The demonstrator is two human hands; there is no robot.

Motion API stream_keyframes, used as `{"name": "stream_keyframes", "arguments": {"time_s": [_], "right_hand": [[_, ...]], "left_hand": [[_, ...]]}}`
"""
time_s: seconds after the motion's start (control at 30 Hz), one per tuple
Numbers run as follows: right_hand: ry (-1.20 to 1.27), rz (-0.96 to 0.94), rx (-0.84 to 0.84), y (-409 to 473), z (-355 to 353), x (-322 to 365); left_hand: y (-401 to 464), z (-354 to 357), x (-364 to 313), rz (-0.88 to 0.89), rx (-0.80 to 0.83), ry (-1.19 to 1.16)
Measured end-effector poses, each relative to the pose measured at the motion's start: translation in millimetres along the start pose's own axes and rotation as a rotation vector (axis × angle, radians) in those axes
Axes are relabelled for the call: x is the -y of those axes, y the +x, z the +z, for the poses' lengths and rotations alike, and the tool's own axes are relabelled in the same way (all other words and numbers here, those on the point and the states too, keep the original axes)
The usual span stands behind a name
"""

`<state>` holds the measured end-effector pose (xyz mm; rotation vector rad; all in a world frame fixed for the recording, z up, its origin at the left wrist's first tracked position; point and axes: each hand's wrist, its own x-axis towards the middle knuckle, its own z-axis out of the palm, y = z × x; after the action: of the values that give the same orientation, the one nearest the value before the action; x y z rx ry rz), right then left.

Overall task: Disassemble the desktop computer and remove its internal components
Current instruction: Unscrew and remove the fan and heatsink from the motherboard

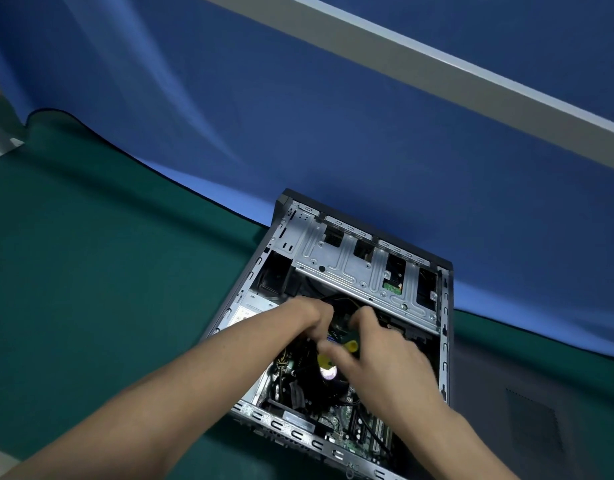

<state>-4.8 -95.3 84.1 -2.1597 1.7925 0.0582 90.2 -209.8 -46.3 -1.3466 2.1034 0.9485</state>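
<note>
The open desktop computer case [446, 317] lies on its side on the green mat, with both my hands inside it. My right hand [381, 355] grips a yellow and black screwdriver handle [351, 346] above the dark CPU cooler [328, 375]; its fingers are motion-blurred. My left hand [307, 317] reaches into the middle of the case with its fingers curled downward, right beside the screwdriver. Whatever those fingers hold is hidden. A silver drive cage [350, 263] spans the far end. The green motherboard [348, 443] shows at the near end.
The silver power supply [251, 308] sits in the case's left side. A dark grey vented side panel [530, 414] lies flat to the right of the case. The green mat [108, 271] extends left, and a blue cloth backdrop [333, 116] hangs behind.
</note>
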Motion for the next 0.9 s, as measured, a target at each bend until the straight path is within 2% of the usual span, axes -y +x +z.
{"name": "stream_keyframes", "arguments": {"time_s": [0.07, 0.17, 0.2, 0.33, 0.47, 0.6, 0.77, 0.9], "right_hand": [[-0.091, -0.002, -0.016, 4.0, -1.2, -4.5], [0.036, -0.204, 0.107, 1.1, -2.6, -2.3], [0.065, -0.216, 0.131, -1.7, -1.6, -0.1], [-0.018, -0.006, -0.004, 4.3, -2.3, -2.3], [0.064, -0.174, 0.102, 1.1, 0.8, -0.5], [-0.038, 0.0, 0.0, 4.2, -2.8, -4.1], [0.042, -0.2, 0.154, -0.4, -3.5, -2.7], [-0.075, -0.036, 0.0, 2.8, -2.8, -4.8]], "left_hand": [[-0.3, 0.6, -0.6, -0.007, 0.001, -0.004], [1.5, -0.9, 2.3, -0.016, 0.019, -0.044], [2.9, -0.6, 3.3, -0.016, 0.024, -0.049], [3.3, 0.8, 1.8, 0.001, 0.01, -0.025], [4.1, 0.4, 3.5, 0.009, 0.025, -0.03], [4.4, 2.0, 1.6, -0.004, -0.001, -0.019], [2.1, -1.0, 2.7, 0.012, 0.032, -0.044], [1.2, 2.5, -0.3, 0.003, 0.006, -0.01]]}}
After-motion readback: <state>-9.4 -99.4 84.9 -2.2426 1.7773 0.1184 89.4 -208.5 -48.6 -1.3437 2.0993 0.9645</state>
